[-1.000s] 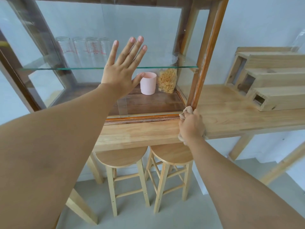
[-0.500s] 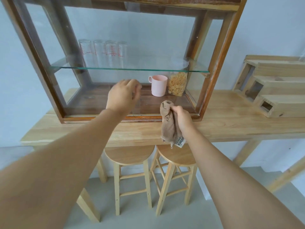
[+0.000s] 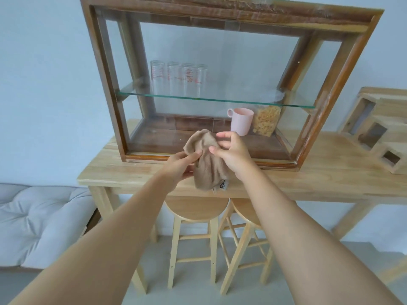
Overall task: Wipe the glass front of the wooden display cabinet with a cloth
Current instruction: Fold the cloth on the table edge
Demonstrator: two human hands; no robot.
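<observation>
The left hand [image 3: 184,162] and the right hand [image 3: 232,153] both pinched the beige cloth [image 3: 209,164], which hung bunched between them in front of the lower edge of the cabinet [image 3: 222,17] on the table [image 3: 330,172]. The cloth did not touch the glass front [image 3: 220,73], so I judge the wiping was not going on at this moment. Both forearms reached forward, hands close together.
</observation>
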